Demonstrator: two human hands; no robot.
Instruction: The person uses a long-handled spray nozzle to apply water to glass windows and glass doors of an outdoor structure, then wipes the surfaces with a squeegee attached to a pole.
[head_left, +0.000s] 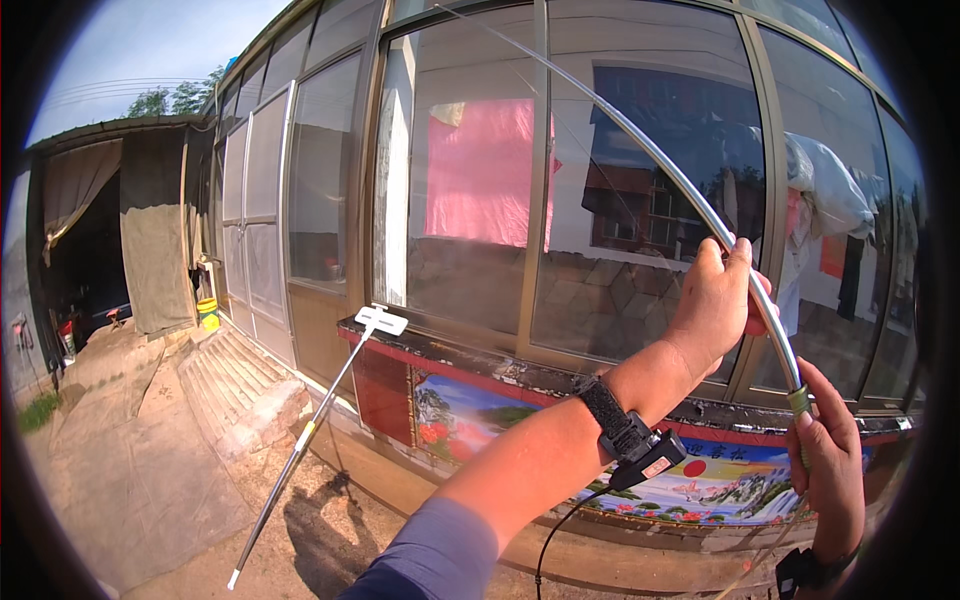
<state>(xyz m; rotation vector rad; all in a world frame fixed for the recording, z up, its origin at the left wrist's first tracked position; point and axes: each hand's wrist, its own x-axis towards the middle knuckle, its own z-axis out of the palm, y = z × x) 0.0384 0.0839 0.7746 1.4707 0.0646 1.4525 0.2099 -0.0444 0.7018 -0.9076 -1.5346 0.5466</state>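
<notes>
Rising across the window panes is a long metal pole (660, 159), which looks curved in this wide view; its thin tip is near the top of the frame. My left hand (720, 296) is wrapped around the shaft partway up. Lower down, at the right, my right hand (832, 450) grips the green wrapped section (800, 405) at the pole's lower end. A thin yellowish strand (765, 555) runs down below that hand. Behind the pole stands a large glass window (465, 277) in brown metal frames, with a pink cloth (480, 172) hanging beyond the glass.
A mop-type pole with a white flat head (382, 321) leans against the dark window ledge (450, 343). Painted tile panels (705, 487) line the wall below. Concrete steps (240, 390), a white screen door (259, 225) and a yellow bucket (208, 313) are at left. A black cable (551, 536) hangs from my left wrist.
</notes>
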